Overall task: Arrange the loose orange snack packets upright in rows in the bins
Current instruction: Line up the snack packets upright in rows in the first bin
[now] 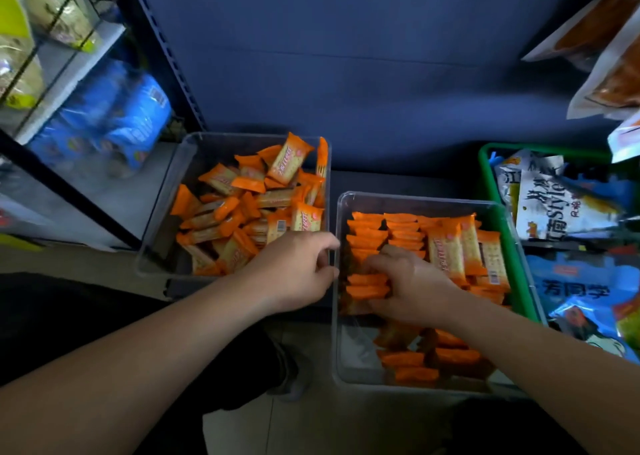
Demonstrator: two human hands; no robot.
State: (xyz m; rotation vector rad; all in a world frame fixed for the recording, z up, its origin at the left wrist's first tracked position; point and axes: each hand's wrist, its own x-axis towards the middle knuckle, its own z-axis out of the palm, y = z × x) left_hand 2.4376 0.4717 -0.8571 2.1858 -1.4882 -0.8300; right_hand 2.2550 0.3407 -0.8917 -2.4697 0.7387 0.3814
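Fingers (381,260), right hand (412,292) | gripping upright packets (367,286) | right bin (415,199)

The right hand (412,288) is hiding orange foil packets (367,290) inside the clear plastic bin (346,350). A green crate (485,177) beside it is being cropped.

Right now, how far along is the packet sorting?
Partway. Done: upright rows fill the far left of the right bin. In hand: the right hand grips packets in those rows; the left hand is at the bin's rim, grip unclear. Left: flat packets on the right side, and the loose pile in the left bin.
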